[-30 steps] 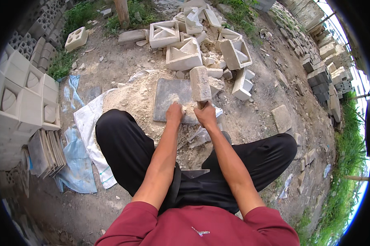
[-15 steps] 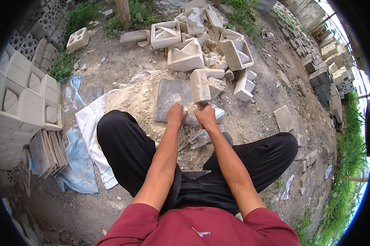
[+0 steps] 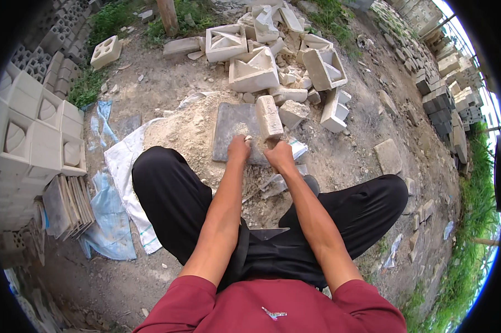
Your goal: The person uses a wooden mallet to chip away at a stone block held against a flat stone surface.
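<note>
The dark square slab (image 3: 228, 130) lies on the ground in front of the seated person, and a mallet (image 3: 269, 117) with a block-like, dust-coated head is over its right side; whether the head touches the slab is unclear. The right hand (image 3: 280, 155), at the slab's near right part, is closed around the mallet's short handle. The left hand (image 3: 239, 149) is at the slab's near edge, fingers curled in, with a pale bit showing beside the fingertips; whether it grips that bit cannot be told. Pale crumbs lie on the slab around that hand, and a broad heap of crushed material (image 3: 175, 133) spreads left of the slab, partly over a white sheet (image 3: 122, 161). Judging by that heap, a fair amount has already been broken down, so the work seems well under way but unfinished. Uncrushed stock remains: a rough chunk (image 3: 293, 114) sits just right of the slab, and a pile of broken pieces (image 3: 289, 77) with open-faced pale blocks (image 3: 254, 71) stands beyond its far edge.
</note>
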Demonstrator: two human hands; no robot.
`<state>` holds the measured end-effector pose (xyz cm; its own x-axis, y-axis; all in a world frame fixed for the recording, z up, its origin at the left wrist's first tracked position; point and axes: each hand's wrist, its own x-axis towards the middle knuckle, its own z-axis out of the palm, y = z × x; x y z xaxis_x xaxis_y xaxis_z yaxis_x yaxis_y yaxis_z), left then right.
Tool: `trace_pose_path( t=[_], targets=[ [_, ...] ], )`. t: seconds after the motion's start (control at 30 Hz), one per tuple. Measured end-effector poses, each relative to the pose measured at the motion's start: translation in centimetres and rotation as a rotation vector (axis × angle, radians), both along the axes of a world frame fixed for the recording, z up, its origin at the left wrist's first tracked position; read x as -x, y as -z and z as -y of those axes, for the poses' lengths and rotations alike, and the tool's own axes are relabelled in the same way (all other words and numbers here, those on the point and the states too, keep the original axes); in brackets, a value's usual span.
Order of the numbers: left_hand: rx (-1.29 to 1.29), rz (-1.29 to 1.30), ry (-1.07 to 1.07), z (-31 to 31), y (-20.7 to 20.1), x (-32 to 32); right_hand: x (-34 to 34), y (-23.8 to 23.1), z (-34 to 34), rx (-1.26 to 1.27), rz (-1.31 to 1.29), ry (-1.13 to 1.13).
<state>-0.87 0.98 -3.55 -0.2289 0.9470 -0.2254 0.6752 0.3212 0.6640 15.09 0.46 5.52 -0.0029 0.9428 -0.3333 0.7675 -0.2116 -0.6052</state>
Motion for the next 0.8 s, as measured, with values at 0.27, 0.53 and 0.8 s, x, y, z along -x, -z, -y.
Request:
trace_pose_path(
  t=[0.27,0.53,0.8],
  targets=[
    [-0.051,0.127,-0.237,-0.8,0.8,0.0,0.5,2.8,3.8,-0.036,0.101,0.022],
    [-0.029,0.154,-0.204,-0.8,0.2,0.5,-0.9,1.5,0.6,0.063,0.05,-0.019],
    [0.02,0.116,-0.167,-0.5,0.0,-0.2,-2.4,2.4,1.1,0.029,0.061,0.161]
  ],
)
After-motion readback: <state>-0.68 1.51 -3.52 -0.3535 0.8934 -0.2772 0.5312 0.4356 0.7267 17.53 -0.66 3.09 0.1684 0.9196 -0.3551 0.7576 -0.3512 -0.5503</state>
